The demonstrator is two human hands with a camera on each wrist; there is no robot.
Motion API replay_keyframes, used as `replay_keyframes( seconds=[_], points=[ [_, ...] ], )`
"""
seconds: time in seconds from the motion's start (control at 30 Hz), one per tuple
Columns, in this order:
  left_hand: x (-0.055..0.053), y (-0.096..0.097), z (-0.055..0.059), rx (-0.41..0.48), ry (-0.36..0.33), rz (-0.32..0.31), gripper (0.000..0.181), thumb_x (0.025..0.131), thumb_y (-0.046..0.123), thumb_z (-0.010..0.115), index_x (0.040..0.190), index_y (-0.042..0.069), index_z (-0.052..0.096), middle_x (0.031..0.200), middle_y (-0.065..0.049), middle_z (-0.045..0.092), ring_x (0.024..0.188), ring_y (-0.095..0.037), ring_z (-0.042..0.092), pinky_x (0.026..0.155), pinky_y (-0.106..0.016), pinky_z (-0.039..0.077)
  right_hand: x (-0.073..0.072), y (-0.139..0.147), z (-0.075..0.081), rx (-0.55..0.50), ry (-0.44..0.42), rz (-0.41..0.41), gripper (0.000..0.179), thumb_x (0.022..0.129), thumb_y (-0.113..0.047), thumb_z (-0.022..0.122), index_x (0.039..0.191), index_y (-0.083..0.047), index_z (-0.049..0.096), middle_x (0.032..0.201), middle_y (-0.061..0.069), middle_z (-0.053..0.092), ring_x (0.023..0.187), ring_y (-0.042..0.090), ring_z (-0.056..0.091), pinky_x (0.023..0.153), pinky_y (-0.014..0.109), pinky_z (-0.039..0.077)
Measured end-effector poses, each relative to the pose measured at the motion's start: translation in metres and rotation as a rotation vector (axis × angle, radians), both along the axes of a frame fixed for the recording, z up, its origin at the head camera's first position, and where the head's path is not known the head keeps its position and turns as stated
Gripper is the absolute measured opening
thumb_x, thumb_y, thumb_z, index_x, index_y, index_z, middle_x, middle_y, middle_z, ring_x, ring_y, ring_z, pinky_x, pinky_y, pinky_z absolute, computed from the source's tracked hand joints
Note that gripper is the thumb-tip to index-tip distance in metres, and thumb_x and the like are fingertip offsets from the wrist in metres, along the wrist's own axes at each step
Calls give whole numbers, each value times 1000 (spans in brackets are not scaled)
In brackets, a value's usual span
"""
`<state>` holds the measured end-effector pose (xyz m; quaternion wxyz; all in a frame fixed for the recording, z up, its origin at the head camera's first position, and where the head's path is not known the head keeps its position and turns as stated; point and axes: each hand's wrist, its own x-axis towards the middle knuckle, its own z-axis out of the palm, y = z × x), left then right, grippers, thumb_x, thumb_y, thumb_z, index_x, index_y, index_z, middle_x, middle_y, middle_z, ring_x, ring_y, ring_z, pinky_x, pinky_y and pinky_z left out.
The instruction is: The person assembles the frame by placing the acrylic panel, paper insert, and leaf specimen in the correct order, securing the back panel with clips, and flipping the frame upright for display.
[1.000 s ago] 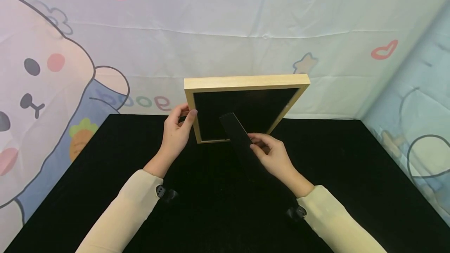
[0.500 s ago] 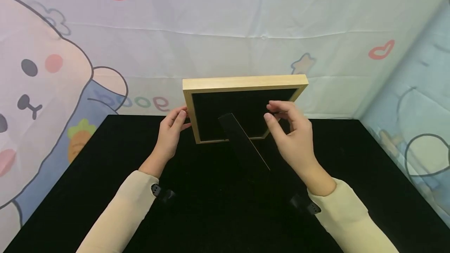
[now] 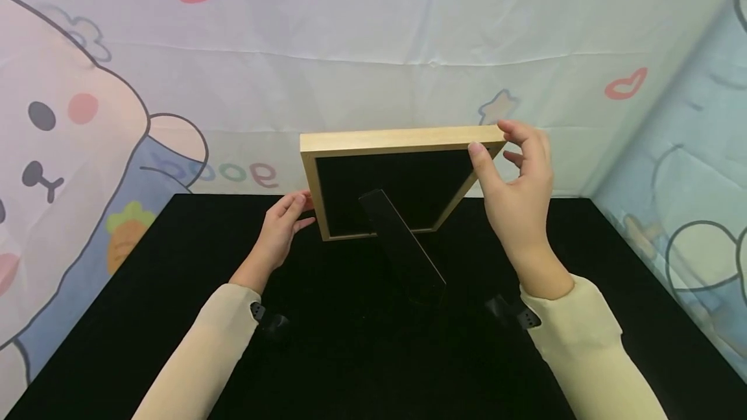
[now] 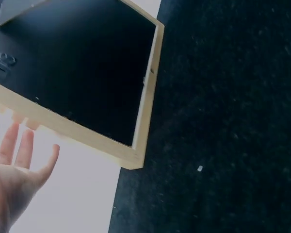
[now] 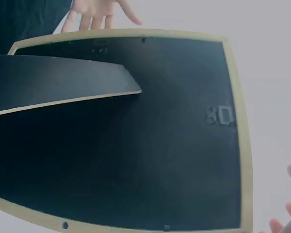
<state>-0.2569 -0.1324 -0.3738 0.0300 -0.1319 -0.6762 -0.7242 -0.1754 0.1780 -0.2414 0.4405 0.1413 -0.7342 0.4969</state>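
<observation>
Black table (image 3: 583,290), cartoon rabbit backdrop (image 3: 70,115) behind.

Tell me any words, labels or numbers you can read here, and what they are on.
"good": printed on the backdrop cloth left of the picture frame, seen mirrored, its first letter cut off by the cartoon figure.
Picture frame back and its stand: no writing visible; a small embossed fitting shows in the right wrist view, no legible text.
</observation>
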Motion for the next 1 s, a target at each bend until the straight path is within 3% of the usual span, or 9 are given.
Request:
replay_keyframes(
  seconds=[0.17, 0.4, 0.67, 0.83, 1.0],
  points=[
    [-7, 0, -13, 6, -27, -38, 53, 101, 37, 46, 130, -8, 47, 117, 1, 55, 113, -14, 51, 106, -56, 35, -7, 3, -5, -42, -99, -14, 46, 90, -15, 67, 127, 6, 51, 127, 15, 48, 117, 17, 45, 92, 32, 42],
    [-15, -2, -24, 12, -62, -92, 42, 99, 40, 49, 124, 6, 56, 117, 5, 57, 116, -14, 49, 107, -55, 34, -9, 0, -4, -120, -208, -5, 60, 89, -22, 68, 136, 3, 41, 132, 15, 41, 117, 18, 46, 93, 34, 45],
    [-16, -2, -23, 15, -82, -92, 42, 97, 39, 53, 122, 6, 58, 114, 6, 58, 115, -14, 51, 107, -55, 34, -10, 0, 0, -105, -398, 19, 73, 91, -30, 66, 146, 2, 30, 141, 16, 32, 123, 24, 42, 99, 37, 43],
    [-14, -2, -22, 9, -87, -83, 35, 96, 40, 55, 114, 12, 61, 113, 6, 58, 119, -17, 49, 107, -54, 35, -13, 1, 0, -105, -424, 13, 72, 91, -31, 65, 146, 2, 31, 142, 16, 32, 124, 25, 41, 101, 38, 42],
    [-8, -2, -20, -29, -77, -49, 36, 96, 38, 55, 113, 8, 61, 109, 6, 60, 110, -11, 53, 106, -55, 36, -19, 3, 0, -115, -429, 19, 71, 92, -31, 64, 145, 2, 31, 143, 16, 32, 124, 24, 41, 101, 37, 42]
  ],
)
